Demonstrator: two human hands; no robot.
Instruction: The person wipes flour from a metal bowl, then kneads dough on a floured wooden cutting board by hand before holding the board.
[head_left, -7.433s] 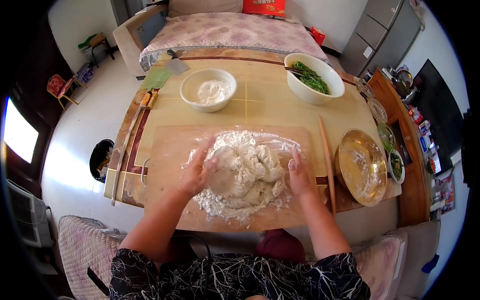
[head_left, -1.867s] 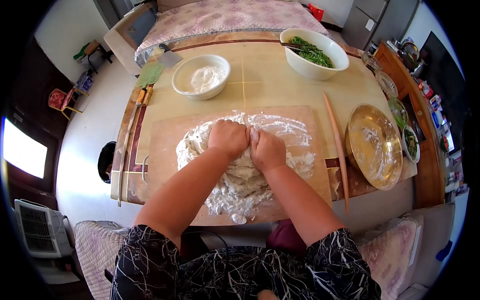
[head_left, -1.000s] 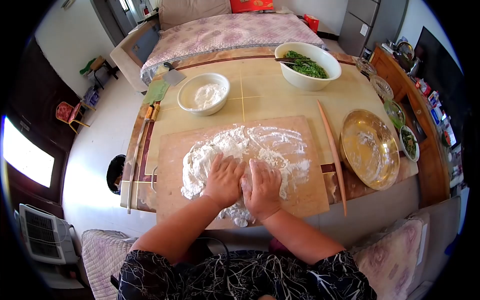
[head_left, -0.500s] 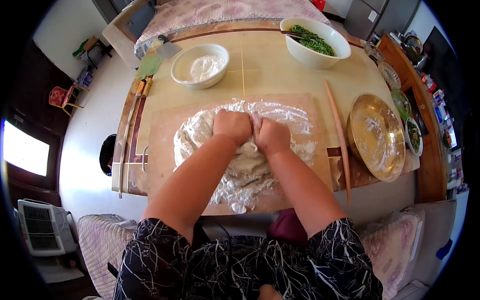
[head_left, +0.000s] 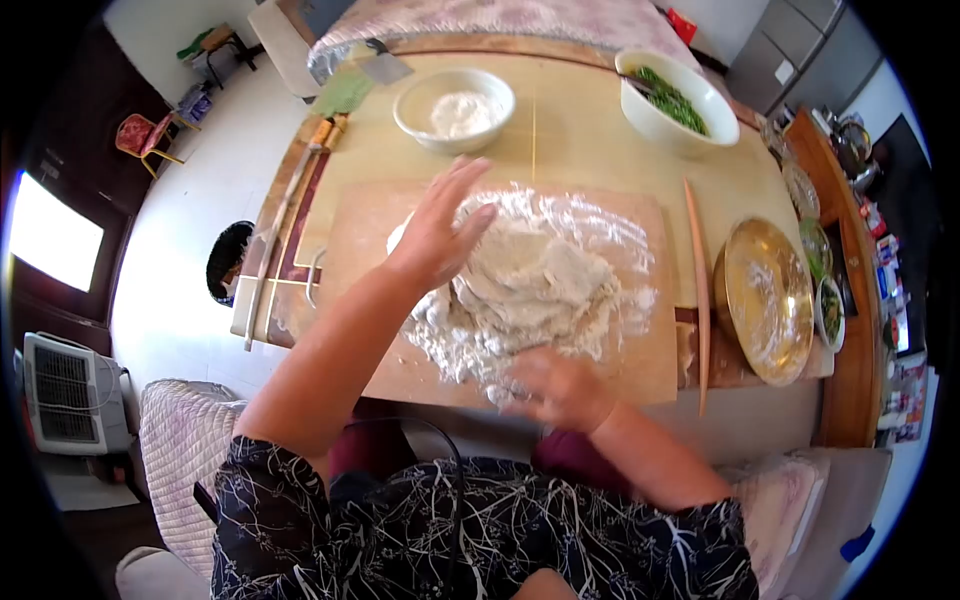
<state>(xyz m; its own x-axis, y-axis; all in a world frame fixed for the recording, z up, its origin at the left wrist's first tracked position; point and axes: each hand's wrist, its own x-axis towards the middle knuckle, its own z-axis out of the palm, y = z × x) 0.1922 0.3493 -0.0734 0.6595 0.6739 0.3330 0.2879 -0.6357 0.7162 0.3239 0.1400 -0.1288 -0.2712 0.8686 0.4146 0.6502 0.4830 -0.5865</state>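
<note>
A rough, floury mass of dough (head_left: 535,280) lies on a wooden board (head_left: 640,370), with loose flour and crumbs around it. My left hand (head_left: 445,225) is raised over the dough's left side, fingers stretched out and thumb apart, holding nothing. At the near edge of the board, my right hand (head_left: 562,388) is beside the crumbs in front of the dough. Motion blurs its fingers, and whether they touch the crumbs I cannot tell.
A white bowl of flour (head_left: 455,145) stands behind the board, and a bowl of chopped greens (head_left: 715,130) at the back right. To the right lie a rolling pin (head_left: 699,300) and a floury brass-coloured basin (head_left: 735,300). A long-handled tool (head_left: 275,230) lies left.
Both hands have come off the dough they were pressing. My left hand has lifted and opened; my right has moved toward the board's near edge. The camera view has shifted.
</note>
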